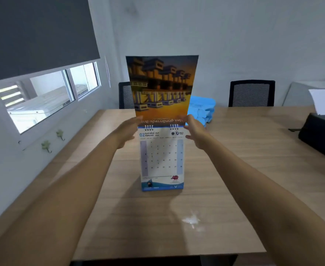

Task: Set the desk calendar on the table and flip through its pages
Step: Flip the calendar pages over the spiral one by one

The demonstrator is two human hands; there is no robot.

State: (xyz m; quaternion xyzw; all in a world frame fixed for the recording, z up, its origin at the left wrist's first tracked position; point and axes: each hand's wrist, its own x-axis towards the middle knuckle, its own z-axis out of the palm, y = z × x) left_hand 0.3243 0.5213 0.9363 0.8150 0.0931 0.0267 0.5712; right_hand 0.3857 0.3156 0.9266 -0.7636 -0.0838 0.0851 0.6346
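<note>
While both hands, left [126, 131] and right [195, 129], pinch the raised page [161, 87], the calendar [161, 160] stands between them on the wooden counter [234, 169]; office chairs [251, 93] beyond.

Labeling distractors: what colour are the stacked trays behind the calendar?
Light blue. The stacked trays show in the head view, partly hidden behind the calendar.

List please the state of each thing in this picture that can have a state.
Desk calendar: standing upright on the table, February page showing.
Lifted page: raised above the rings, its photo upside down.
Left hand: holding the page's lower left edge.
Right hand: holding its lower right edge.
Roller blind: mostly lowered.
</note>
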